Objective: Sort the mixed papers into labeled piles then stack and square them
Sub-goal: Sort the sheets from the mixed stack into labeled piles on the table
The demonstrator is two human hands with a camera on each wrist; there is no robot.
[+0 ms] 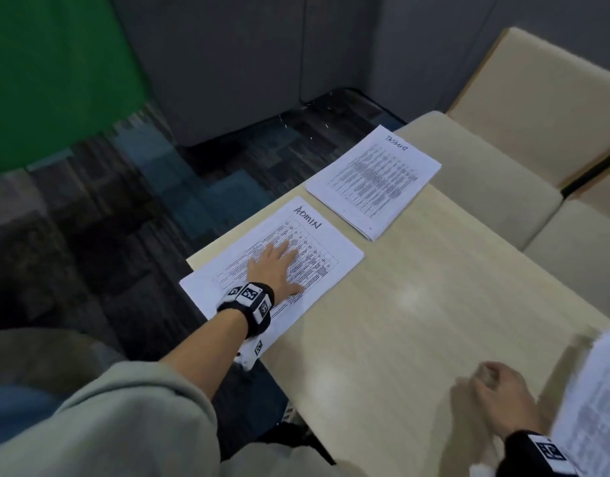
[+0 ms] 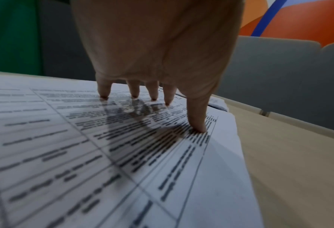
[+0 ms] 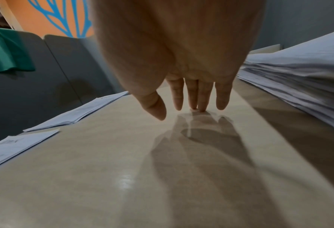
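Sorting step, judged mid-way: left hand (image 1: pixel 274 266) flat, fingers (image 2: pixel 134 91) spread straight, pressing the ADMIN pile (image 1: pixel 334 251) at 9 o'clock on the table (image 1: pixel 417 304); second labeled pile (image 1: pixel 374 182) at 11 o'clock, label unreadable; unsorted stack (image 3: pixel 302 80) at 4 o'clock; right hand (image 3: pixel 181 64) empty, fingers loosely extended, tips touching the tabletop; next move probably needs it to take the stack's top sheet; count: two labeled piles, one stack, two hands.
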